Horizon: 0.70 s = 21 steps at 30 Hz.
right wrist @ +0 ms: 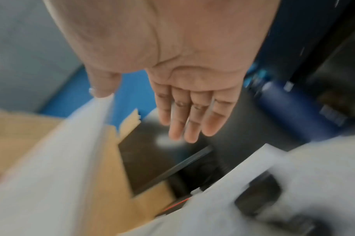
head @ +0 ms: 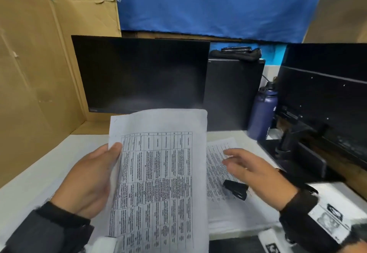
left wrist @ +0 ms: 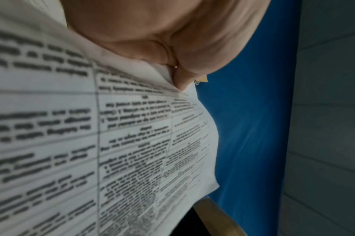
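Observation:
A printed sheet with a table of text (head: 158,173) is held up over the desk, and my left hand (head: 95,175) grips its left edge, thumb on the front. The left wrist view shows the same sheet (left wrist: 91,135) pinched under my thumb (left wrist: 180,79). My right hand (head: 248,167) hovers open, fingers straight, over a second printed page (head: 218,173) lying on the desk. A small black stapler-like object (head: 235,189) rests on that page just under the right hand. In the blurred right wrist view my fingers (right wrist: 192,115) are spread and hold nothing.
A dark monitor (head: 143,74) stands behind the sheet, with a black box (head: 234,93) to its right. A dark blue bottle (head: 262,111) stands at the right. A second black monitor (head: 325,97) fills the right side. Cardboard (head: 39,64) walls the left.

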Available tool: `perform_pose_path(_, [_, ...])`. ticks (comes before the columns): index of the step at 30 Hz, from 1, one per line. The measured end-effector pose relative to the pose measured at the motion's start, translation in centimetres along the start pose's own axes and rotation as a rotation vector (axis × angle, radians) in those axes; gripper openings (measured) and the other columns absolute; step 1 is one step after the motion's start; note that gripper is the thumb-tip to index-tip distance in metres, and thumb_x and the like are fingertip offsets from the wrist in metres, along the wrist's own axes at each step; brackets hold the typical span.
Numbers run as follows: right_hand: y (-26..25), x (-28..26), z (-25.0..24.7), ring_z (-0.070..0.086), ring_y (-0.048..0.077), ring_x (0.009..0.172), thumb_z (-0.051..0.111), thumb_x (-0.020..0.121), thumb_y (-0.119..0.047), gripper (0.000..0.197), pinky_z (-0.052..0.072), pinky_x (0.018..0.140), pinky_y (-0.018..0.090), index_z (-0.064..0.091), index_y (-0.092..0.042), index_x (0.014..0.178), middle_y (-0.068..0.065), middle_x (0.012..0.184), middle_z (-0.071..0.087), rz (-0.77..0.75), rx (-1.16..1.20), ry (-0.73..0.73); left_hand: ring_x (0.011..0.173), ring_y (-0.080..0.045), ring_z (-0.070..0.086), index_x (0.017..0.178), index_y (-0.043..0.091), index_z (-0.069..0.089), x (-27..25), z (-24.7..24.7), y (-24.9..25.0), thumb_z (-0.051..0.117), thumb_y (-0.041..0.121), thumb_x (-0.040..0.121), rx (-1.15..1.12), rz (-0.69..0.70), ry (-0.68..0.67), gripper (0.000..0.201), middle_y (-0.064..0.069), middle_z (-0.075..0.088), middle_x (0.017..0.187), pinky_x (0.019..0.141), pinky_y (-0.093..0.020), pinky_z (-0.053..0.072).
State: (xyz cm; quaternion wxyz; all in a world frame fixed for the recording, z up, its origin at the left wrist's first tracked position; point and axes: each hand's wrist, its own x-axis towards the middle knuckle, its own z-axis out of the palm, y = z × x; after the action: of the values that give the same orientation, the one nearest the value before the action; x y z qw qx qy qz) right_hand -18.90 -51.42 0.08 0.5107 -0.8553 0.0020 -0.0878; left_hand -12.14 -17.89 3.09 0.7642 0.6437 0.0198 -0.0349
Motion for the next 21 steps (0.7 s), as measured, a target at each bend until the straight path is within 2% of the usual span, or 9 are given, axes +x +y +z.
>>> perform_pose_path(1, [-1.3, -0.8, 2.0, 0.062, 0.0, 0.117, 0.074, 0.06, -0.079, 0.088, 0.049, 0.101, 0.032, 0.048, -0.043, 0.136, -0.014, 0.124, 0.068, -0.01, 0.132, -0.114, 0.118, -0.023, 0.071, 0.122, 0.012, 0.073, 0.0, 0.6, 0.2, 0.049, 0.029, 0.107, -0.004, -0.01, -0.034, 0.032, -0.005, 0.078, 0.12, 0.117, -0.049, 0.039])
perform_pose_path(3, [-1.9, -1.3, 4.8, 0.061, 0.009, 0.124, 0.085, 0.071, -0.053, 0.087, 0.048, 0.104, 0.04, 0.039, -0.037, 0.144, -0.01, 0.133, 0.065, -0.02, 0.241, -0.229, 0.122, -0.026, 0.069, 0.125, 0.011, 0.072, 0.0, 1.8, 0.9, 0.05, 0.028, 0.107, -0.003, -0.019, -0.078, 0.033, -0.009, 0.077, 0.122, 0.118, -0.051, 0.039])
perform_pose_path(5, [-1.8, -1.0, 6.3, 0.067, 0.019, 0.118, 0.083, 0.08, -0.017, 0.064, 0.051, 0.102, 0.048, 0.051, -0.023, 0.135, -0.001, 0.127, 0.07, 0.026, 0.356, -0.172, 0.119, -0.029, 0.071, 0.126, 0.01, 0.07, -0.2, 2.7, 2.0, 0.047, 0.029, 0.108, 0.008, -0.012, -0.115, 0.035, -0.011, 0.078, 0.12, 0.115, -0.054, 0.042])
perform_pose_path(6, [-1.8, -0.8, 6.4, 0.069, 0.024, 0.113, 0.079, 0.079, -0.01, 0.055, 0.053, 0.1, 0.051, 0.057, -0.019, 0.128, 0.003, 0.122, 0.072, 0.058, 0.41, -0.112, 0.117, -0.03, 0.072, 0.126, 0.01, 0.069, -0.2, 3.0, 2.4, 0.046, 0.03, 0.108, 0.01, -0.002, -0.124, 0.036, -0.012, 0.078, 0.12, 0.113, -0.054, 0.045])
perform_pose_path(9, [-1.9, 0.0, 5.1, 0.072, 0.031, 0.105, 0.073, 0.08, -0.005, 0.04, 0.053, 0.096, 0.056, 0.065, -0.015, 0.118, 0.007, 0.115, 0.075, 0.107, 0.547, 0.039, 0.108, -0.029, 0.076, 0.127, 0.014, 0.07, 0.0, 2.7, 2.6, 0.045, 0.032, 0.107, 0.069, 0.055, -0.184, 0.036, -0.013, 0.077, 0.12, 0.101, -0.052, 0.057])
perform_pose_path(11, [-1.7, 0.7, 3.6, 0.073, 0.031, 0.105, 0.068, 0.086, 0.003, 0.035, 0.053, 0.097, 0.056, 0.065, -0.013, 0.117, 0.008, 0.113, 0.076, 0.119, 0.598, 0.134, 0.104, -0.033, 0.077, 0.129, 0.02, 0.068, -0.1, 2.4, 1.1, 0.051, 0.029, 0.104, 0.231, 0.03, -0.232, 0.032, -0.011, 0.079, 0.117, 0.097, -0.054, 0.057])
perform_pose_path(14, [-0.6, 2.2, 2.1, 0.073, 0.033, 0.103, 0.07, 0.084, 0.005, 0.036, 0.054, 0.096, 0.057, 0.064, -0.009, 0.117, 0.01, 0.112, 0.076, 0.147, 0.565, 0.18, 0.111, -0.035, 0.074, 0.126, 0.022, 0.067, -0.6, 2.9, -2.7, 0.059, 0.019, 0.104, 0.47, -0.127, -0.364, 0.024, -0.007, 0.078, 0.119, 0.102, -0.057, 0.052])
perform_pose_path(17, [1.0, 3.4, 0.9, 0.074, 0.026, 0.096, 0.078, 0.077, -0.005, 0.048, 0.058, 0.091, 0.051, 0.057, -0.019, 0.118, 0.007, 0.109, 0.074, 0.198, 0.292, 0.136, 0.111, -0.035, 0.073, 0.113, 0.026, 0.069, 0.5, 3.2, -5.9, 0.061, 0.031, 0.097, 0.642, -0.135, -0.29, 0.018, -0.006, 0.078, 0.115, 0.099, -0.06, 0.055])
perform_pose_path(21, [4.0, 3.0, -0.6, 0.061, 0.002, 0.089, 0.074, 0.069, -0.028, 0.056, 0.051, 0.082, 0.023, 0.052, -0.038, 0.119, -0.01, 0.114, 0.06, 0.246, -0.328, -0.119, 0.101, -0.027, 0.076, 0.113, 0.024, 0.069, 1.7, 4.3, -6.5, 0.051, 0.013, 0.106, 0.573, -0.123, -0.146, 0.023, 0.002, 0.082, 0.104, 0.098, -0.054, 0.057])
